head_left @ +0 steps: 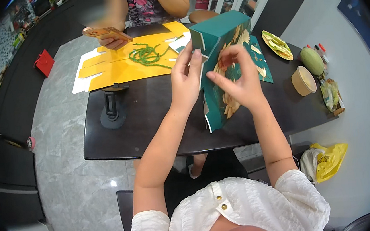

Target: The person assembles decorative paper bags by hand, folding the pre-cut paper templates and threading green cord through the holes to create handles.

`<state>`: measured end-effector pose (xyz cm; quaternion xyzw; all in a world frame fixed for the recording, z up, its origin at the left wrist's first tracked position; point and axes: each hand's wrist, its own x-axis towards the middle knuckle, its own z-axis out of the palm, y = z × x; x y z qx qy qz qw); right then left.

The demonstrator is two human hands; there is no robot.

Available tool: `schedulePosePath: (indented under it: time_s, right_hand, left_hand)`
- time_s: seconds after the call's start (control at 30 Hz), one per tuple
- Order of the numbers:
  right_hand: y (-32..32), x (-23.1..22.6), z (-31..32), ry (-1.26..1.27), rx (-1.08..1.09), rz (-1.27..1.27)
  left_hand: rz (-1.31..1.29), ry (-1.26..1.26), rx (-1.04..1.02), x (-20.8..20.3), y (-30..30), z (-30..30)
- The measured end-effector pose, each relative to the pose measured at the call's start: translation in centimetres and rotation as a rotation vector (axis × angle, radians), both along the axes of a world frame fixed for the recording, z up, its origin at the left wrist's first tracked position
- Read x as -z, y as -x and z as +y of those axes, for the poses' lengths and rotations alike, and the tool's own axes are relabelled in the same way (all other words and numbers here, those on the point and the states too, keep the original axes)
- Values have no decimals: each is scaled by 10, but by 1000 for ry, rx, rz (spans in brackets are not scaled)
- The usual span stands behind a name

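A dark green cardboard box (218,25) with gold bird and flower pictures is held up over the dark table, tilted, its white-edged flaps standing out. My left hand (184,80) pinches the left edge of the box between thumb and fingers. My right hand (245,80) is by the patterned face, thumb and forefinger spread apart and curved; whether its fingertips touch the card I cannot make out. Behind the box, a green printed piece (263,70) lies on the table. Flat yellow card sheets (118,73) lie to the left, with a coiled green cord (145,54) on top.
A black phone stand (111,107) is on the table (151,132) at the left. Across from me, a person holds a phone (106,33). At the right are a plate of food (277,46), a paper tub (303,81), a green melon (312,61) and a bagged item (330,95).
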<state>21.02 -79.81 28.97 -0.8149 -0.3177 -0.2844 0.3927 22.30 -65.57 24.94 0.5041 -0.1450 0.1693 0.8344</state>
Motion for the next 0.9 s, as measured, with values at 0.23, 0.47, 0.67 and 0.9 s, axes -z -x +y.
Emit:
schedulePosePath:
  time_s: [0.23, 0.47, 0.67, 0.9]
  right_hand:
    - [10, -39, 2, 12, 20, -303]
    - [25, -45, -16, 3, -50, -251]
    - [31, -68, -65, -109, -73, -289]
    - [72, -88, -125, 172, 131, -164]
  left_hand:
    - [-244, 48, 149, -10, 17, -2]
    - [-265, -152, 93, -23, 18, -17]
    - [-372, -364, 39, -61, 16, -45]
    - [-487, -656, 70, -89, 0, -80]
